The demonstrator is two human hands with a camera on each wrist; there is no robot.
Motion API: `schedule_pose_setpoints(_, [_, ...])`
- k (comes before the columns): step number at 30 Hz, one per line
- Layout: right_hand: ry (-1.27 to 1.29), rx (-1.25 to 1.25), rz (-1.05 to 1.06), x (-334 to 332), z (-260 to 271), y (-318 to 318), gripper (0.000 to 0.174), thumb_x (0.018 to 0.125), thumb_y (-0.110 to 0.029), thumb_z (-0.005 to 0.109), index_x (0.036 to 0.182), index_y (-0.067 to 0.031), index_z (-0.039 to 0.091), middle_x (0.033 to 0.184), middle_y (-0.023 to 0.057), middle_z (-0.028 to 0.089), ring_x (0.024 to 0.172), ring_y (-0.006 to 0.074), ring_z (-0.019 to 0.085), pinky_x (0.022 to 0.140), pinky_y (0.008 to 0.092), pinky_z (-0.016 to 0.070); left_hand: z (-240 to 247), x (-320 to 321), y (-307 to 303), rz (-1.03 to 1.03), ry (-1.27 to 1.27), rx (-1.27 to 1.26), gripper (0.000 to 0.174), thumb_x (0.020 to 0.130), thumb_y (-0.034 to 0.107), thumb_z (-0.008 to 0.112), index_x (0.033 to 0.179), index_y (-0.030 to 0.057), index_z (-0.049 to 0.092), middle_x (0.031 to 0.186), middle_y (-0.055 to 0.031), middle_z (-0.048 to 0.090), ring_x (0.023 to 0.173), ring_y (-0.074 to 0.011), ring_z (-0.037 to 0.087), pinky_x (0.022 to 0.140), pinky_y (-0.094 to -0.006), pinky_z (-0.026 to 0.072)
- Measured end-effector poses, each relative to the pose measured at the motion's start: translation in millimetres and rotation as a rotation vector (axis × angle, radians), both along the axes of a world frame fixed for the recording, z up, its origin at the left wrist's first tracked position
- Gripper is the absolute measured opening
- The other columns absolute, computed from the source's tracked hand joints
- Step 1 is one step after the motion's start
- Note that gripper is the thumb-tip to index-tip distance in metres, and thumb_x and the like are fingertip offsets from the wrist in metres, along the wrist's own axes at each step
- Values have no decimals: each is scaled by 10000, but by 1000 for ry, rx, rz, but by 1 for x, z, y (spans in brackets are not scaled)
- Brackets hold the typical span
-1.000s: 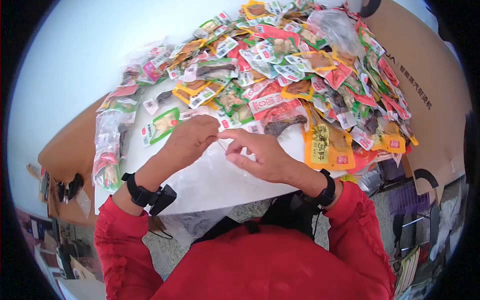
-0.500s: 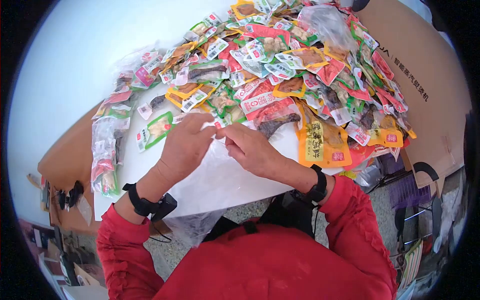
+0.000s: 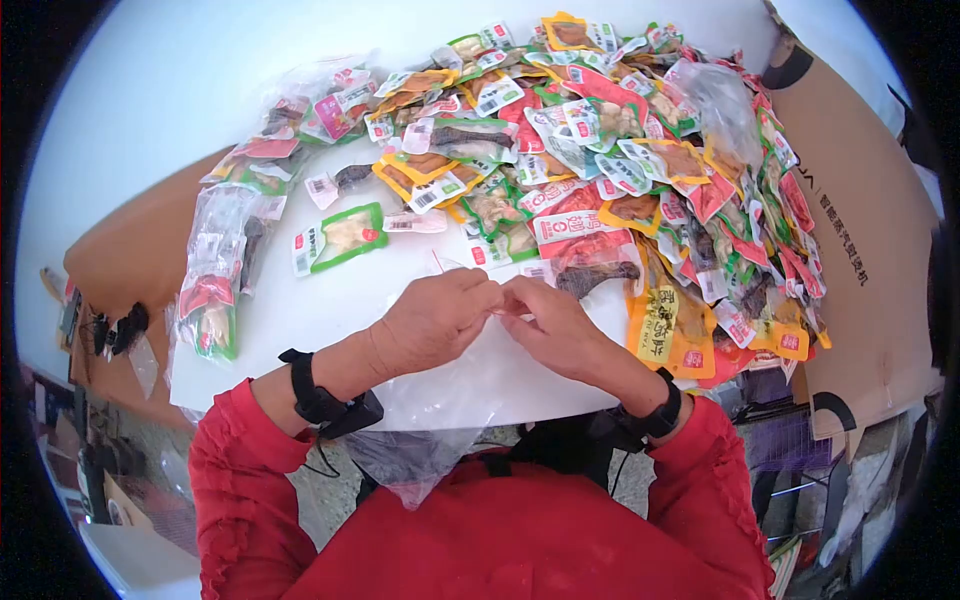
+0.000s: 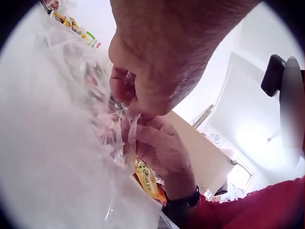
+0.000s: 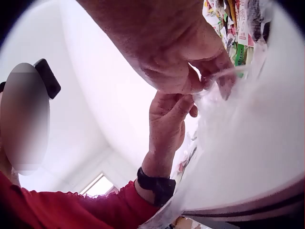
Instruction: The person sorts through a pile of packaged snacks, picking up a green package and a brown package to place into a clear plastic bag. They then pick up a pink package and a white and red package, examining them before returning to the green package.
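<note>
Both hands meet over the near part of the white table (image 3: pixel 270 320), fingertips close together. Between them hangs a clear plastic bag (image 3: pixel 415 455), its lower end draping past the table's front edge. My left hand (image 3: pixel 440 315) pinches the gathered plastic with curled fingers. From the other side my right hand (image 3: pixel 560 325) pinches it too, thumb against fingers. In the left wrist view the crinkled bag (image 4: pixel 114 138) runs up to both hands' fingertips. The right wrist view has filmy plastic (image 5: pixel 217 109) below the right fingers.
A big heap of sealed snack packets (image 3: pixel 600 150) covers the table's back and right. A green-edged packet (image 3: pixel 345 238) lies alone left of the hands. More packets (image 3: pixel 215 290) line the left edge. A large cardboard box (image 3: pixel 860 250) stands at the right.
Both hands have come lower and to the right, nearer the body, keeping together. More of the clear bag now hangs over the table's front edge. The head view has shifted slightly.
</note>
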State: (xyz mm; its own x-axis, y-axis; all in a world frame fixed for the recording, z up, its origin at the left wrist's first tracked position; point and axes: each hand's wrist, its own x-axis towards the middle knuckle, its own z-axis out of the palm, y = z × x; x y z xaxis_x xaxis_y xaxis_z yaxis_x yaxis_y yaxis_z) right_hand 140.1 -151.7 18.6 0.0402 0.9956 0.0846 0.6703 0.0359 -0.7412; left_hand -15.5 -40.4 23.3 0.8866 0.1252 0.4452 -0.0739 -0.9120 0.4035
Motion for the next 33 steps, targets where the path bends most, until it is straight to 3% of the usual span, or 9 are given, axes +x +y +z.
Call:
schedule_pose_setpoints(4, [-41, 34, 119, 9, 3, -6, 288, 809, -162, 528, 1039, 10, 497, 941, 193, 557, 899, 342, 538, 784, 406, 423, -2, 0, 3, -38, 16, -73, 117, 730, 25, 538, 838, 55, 505, 752, -95, 512, 736, -284, 538, 612, -382, 440])
schedule_pose_setpoints(7, [-173, 104, 177, 26, 11, 4, 324, 836, -204, 526, 1097, -14, 504, 979, 142, 566, 907, 284, 559, 757, 361, 438, -10, 9, 14, -31, 36, -83, 96, 740, 45, 523, 835, 52, 509, 759, -106, 535, 730, -292, 548, 616, -395, 435])
schedule_pose_setpoints(9, [-438, 142, 27, 33, 33, 15, 309, 810, -175, 545, 1073, -16, 518, 977, 135, 564, 896, 303, 547, 739, 380, 437, -11, 18, 17, 40, 277, -106, 94, 745, 64, 516, 837, 45, 512, 778, -118, 559, 732, -299, 561, 631, -401, 441])
schedule_pose_setpoints(11, [-574, 226, 2, 34, 32, 28, 271, 756, -138, 566, 1005, -34, 541, 911, 124, 553, 852, 307, 536, 698, 396, 431, -20, 26, 17, 23, 275, -111, 102, 746, 69, 513, 845, 45, 516, 782, -123, 564, 734, -302, 564, 637, -399, 447])
schedule_pose_setpoints(13, [-896, 308, 55, 34, 15, 44, 241, 687, -120, 583, 917, -60, 546, 847, 99, 524, 839, 275, 524, 683, 374, 424, -29, 30, 17, 8, 273, -115, 111, 747, 74, 511, 853, 44, 519, 785, -128, 569, 736, -305, 567, 644, -397, 452])
schedule_pose_setpoints(21, [-936, 438, 220, 28, -11, 80, 141, 660, -154, 556, 771, -66, 550, 799, 79, 497, 809, 225, 499, 655, 334, 398, -51, 30, 32, -173, 1, -265, 109, 715, 63, 545, 820, 39, 524, 749, -116, 550, 721, -302, 562, 640, -394, 453])
schedule_pose_setpoints(29, [-988, 472, 191, 37, -14, 95, 126, 629, -133, 556, 725, -64, 512, 752, 81, 479, 763, 237, 501, 626, 352, 424, -45, 27, 34, -201, 56, -343, 111, 775, 168, 538, 785, 63, 504, 721, -120, 541, 694, -303, 554, 615, -398, 437])
schedule_pose_setpoints(33, [-884, 528, 104, 51, 4, 94, 119, 641, -112, 563, 745, -61, 536, 710, 73, 490, 705, 248, 514, 608, 358, 431, -46, 26, 38, -190, 104, -357, 142, 819, 223, 524, 789, 84, 518, 649, -127, 539, 643, -312, 557, 602, -405, 433])
